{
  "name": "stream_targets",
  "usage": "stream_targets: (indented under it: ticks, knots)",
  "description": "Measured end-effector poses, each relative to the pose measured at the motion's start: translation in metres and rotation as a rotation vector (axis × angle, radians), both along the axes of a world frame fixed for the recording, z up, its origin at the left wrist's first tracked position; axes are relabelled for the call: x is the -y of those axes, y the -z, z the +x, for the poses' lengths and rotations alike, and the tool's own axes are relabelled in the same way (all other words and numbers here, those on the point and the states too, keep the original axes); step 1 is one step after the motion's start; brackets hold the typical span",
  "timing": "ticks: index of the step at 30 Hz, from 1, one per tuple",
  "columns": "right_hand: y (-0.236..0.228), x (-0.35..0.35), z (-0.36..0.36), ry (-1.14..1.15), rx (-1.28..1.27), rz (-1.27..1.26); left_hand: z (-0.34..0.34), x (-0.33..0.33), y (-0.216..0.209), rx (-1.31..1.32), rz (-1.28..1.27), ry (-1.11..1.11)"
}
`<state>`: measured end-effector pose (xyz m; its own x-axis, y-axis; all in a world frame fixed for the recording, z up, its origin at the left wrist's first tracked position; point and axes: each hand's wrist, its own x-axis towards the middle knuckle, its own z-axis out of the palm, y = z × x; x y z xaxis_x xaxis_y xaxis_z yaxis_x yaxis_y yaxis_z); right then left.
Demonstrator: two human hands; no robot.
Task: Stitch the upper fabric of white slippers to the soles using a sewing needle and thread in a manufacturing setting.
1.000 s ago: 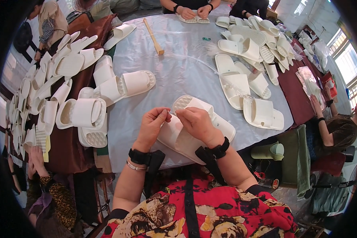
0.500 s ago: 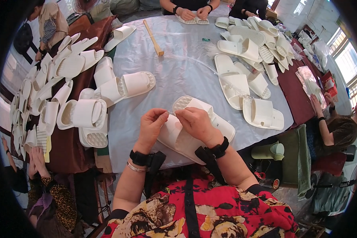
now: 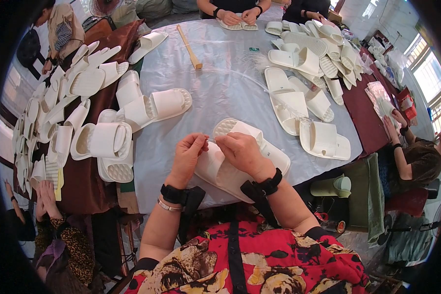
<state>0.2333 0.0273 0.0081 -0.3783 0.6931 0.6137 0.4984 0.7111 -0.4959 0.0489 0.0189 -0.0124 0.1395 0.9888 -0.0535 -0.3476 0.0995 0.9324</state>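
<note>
White slippers (image 3: 229,177) under right hand (image 3: 246,153), beside left hand (image 3: 187,154), both in fingertip pinches, contents unclear.

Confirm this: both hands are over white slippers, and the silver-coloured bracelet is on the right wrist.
One error: the head view shows the silver-coloured bracelet on the left wrist. The left hand and right hand are indeed over white slippers.

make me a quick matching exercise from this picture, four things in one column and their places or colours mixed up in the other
1. wooden stick
2. shirt
3. middle slippers
4. bracelet

A. white, partly covered by the right hand
B. around the left forearm
C. yellowish, lying on the table
D. red with a bold pattern

Pairs: 1-C, 2-D, 3-A, 4-B
</note>
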Motion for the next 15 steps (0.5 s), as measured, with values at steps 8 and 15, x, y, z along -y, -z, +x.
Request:
stream_targets:
  ticks: [8,15]
  knots:
    - [0.0006,-0.0010,0.0010,-0.014,0.013,0.000,0.0047,0.0004,0.0013,0.026,-0.003,-0.001]
    - [-0.0005,-0.0014,0.0004,-0.005,0.046,0.008,0.0044,-0.0004,0.0022,0.032,0.004,-0.003]
